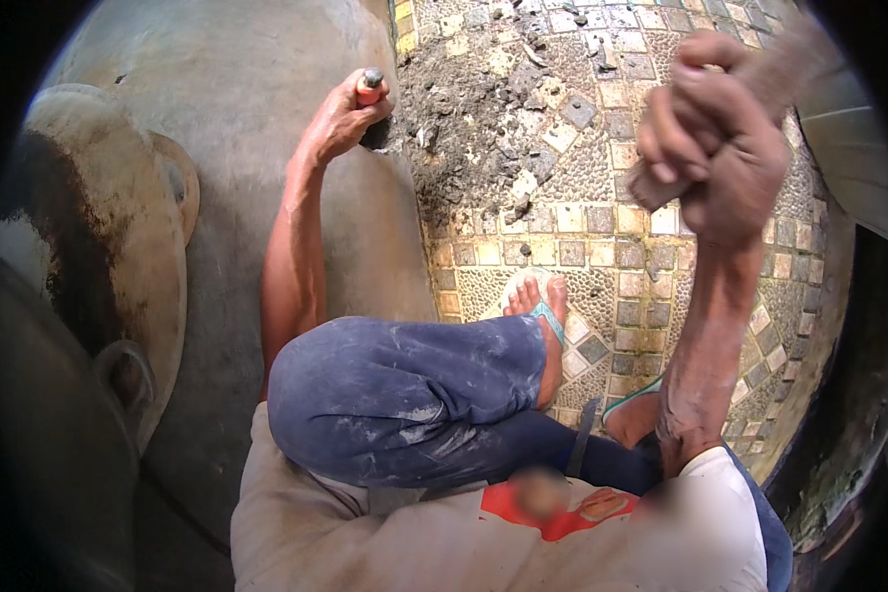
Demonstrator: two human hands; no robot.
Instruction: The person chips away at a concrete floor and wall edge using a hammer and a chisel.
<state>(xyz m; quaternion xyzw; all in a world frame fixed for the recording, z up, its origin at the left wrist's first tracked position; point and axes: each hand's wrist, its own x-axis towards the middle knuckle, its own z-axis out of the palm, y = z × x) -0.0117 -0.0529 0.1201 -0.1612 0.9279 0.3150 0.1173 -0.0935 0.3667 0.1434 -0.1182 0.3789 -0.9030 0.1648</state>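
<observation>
My left hand (349, 115) is closed around a tool with an orange-red handle and a grey metal end (372, 78); it looks like a chisel. A dark part of that tool or an opening shows below the fist, beside the grey concrete slab (362, 244). Raised at the right, my right hand (718, 140) grips a wooden handle (658, 185), whose far end is blurred at the top right. Dark broken rubble (466, 133) lies on the tiled floor (584, 237) between the hands, right of the left fist.
A large, stained, worn pan with loop handles (111, 214) stands at the left. My foot in a light blue sandal (547, 303) rests on the tiles below the rubble. A dark recess (858, 355) and a grey curved object (851, 140) are at the right.
</observation>
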